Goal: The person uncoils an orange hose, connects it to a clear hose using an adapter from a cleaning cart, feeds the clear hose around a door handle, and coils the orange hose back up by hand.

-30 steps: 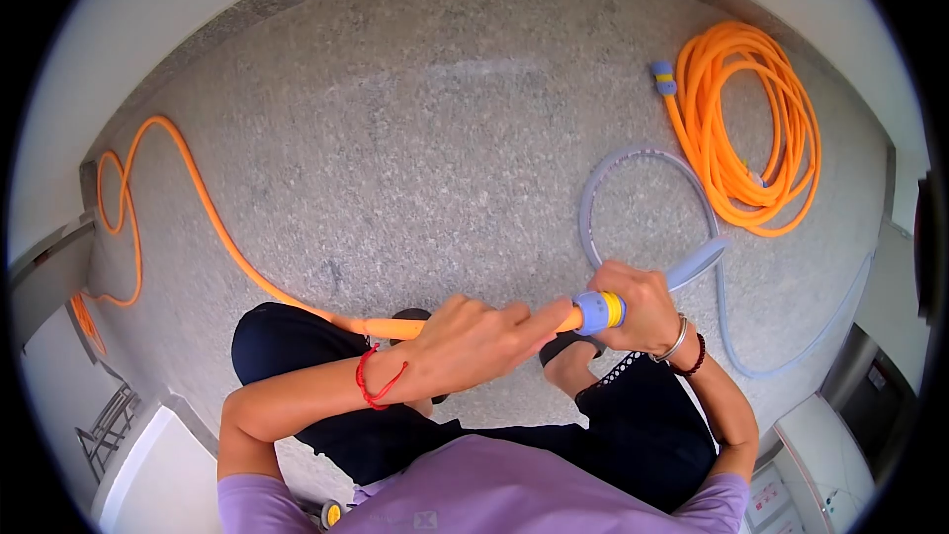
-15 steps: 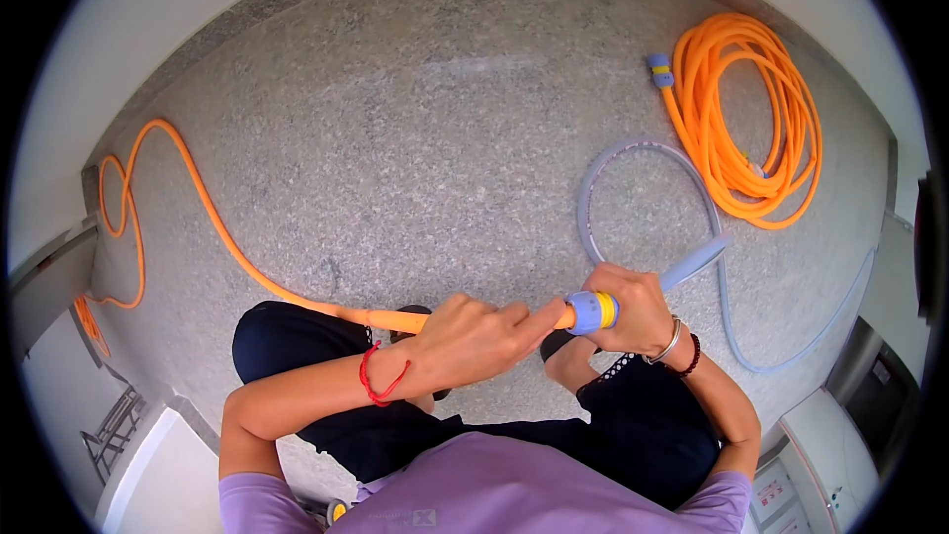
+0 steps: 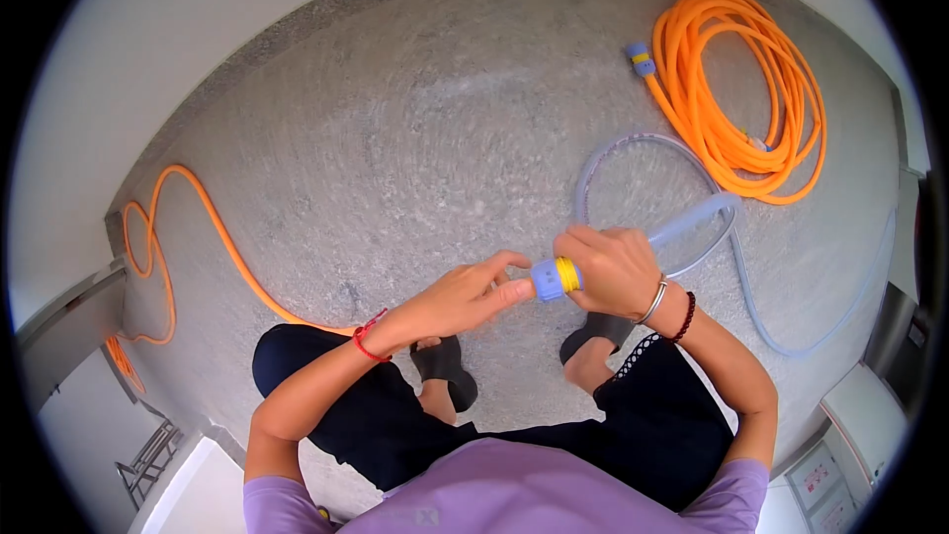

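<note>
One blue-and-yellow hose connector (image 3: 556, 280) sits just below the middle of the frame, its yellow end in your closed right hand (image 3: 615, 264), the pale blue hose (image 3: 695, 218) trailing behind. Your left hand (image 3: 452, 302) is half open at the blue end (touching or not, I can't tell), gripping nothing visible. At frame left, the orange hose (image 3: 216, 223) passes out of sight behind your left forearm (image 3: 326, 371). I'd brace the connector firmly, in line with its hose.

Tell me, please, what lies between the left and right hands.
The head view shows a blue-and-yellow connector there, sticking out from the grip of the right hand toward the left hand.
</note>
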A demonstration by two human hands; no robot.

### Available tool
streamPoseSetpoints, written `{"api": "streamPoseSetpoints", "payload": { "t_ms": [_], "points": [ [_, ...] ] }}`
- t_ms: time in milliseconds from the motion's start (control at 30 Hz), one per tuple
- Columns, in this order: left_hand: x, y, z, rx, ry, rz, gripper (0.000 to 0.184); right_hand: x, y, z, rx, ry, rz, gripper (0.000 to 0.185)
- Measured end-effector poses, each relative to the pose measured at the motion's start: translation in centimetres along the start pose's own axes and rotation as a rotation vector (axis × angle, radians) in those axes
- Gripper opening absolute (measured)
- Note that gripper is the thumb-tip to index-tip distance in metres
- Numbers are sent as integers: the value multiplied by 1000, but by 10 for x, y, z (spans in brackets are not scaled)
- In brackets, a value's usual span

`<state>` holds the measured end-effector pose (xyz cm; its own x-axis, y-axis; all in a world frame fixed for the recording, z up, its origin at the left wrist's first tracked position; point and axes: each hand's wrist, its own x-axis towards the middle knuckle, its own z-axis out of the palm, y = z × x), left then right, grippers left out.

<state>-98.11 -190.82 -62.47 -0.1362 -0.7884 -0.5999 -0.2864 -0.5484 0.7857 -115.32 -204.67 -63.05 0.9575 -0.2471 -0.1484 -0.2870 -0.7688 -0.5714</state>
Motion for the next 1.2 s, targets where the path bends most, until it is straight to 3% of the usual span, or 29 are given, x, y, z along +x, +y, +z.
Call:
{"api": "streamPoseSetpoints", "payload": {
  "t_ms": [67, 100, 167, 200, 267, 300, 367, 500, 567, 600, 667, 700, 767, 900, 1000, 1067, 1100, 1167, 1200],
  "points": [
    [8, -14, 1, -506, -309, -131, 47, 2, -4, 7, -16, 19, -45, 26],
    [9, -18, 1, -499, -308, -136, 47, 3, -4, 9, -44, 24, -101, 27],
    [12, -12, -2, -478, -532, -271, 46, 1, -8, 12, -59, -1, -114, 28],
    [13, -16, 3, -477, -528, -272, 46, 0, -9, 13, -81, -30, -126, 29],
    [13, -24, 16, -268, -255, -15, 39, -1, -10, 16, -58, -79, -73, 25],
    [11, -24, 23, -264, -259, -16, 39, -1, -10, 18, -34, -130, -14, 22],
    [7, -10, 31, 624, 157, 217, 39, 1, -3, 28, 1, -160, 13, 24],
    [9, -3, 13, 404, 164, 108, 37, 8, -8, 17, 56, -198, 23, 28],
    [13, -15, 6, -87, -112, -240, 45, 9, -12, 12, 35, -186, 5, 29],
    [15, -25, 8, -88, -109, -240, 45, 10, -13, 11, 15, -176, -9, 30],
    [18, -36, 12, -447, -327, -119, 45, 11, -10, 12, 16, -171, -7, 31],
    [15, -38, 16, -445, -330, -120, 45, 11, -10, 13, 19, -168, -1, 31],
    [10, -17, 18, 34, 97, 119, 51, 14, -8, 13, 32, -181, 16, 32],
    [10, -15, 12, 26, 143, 133, 45, 17, -13, 5, 44, -163, 12, 34],
    [15, -25, -1, -371, -106, -49, 42, 17, -13, 8, -2, -168, 48, 35],
    [14, -21, -4, -359, -333, -249, 51, 16, -13, 7, -3, -168, 59, 36],
    [12, -16, -2, -358, -338, -250, 51, 16, -12, 8, 0, -172, 60, 37],
    [8, -6, 4, -48, 71, 183, 52, 17, -11, 8, 13, -168, 63, 36],
    [7, -8, 5, -51, 72, 178, 52, 18, -10, 9, 20, -164, 58, 36]
  ]
}}
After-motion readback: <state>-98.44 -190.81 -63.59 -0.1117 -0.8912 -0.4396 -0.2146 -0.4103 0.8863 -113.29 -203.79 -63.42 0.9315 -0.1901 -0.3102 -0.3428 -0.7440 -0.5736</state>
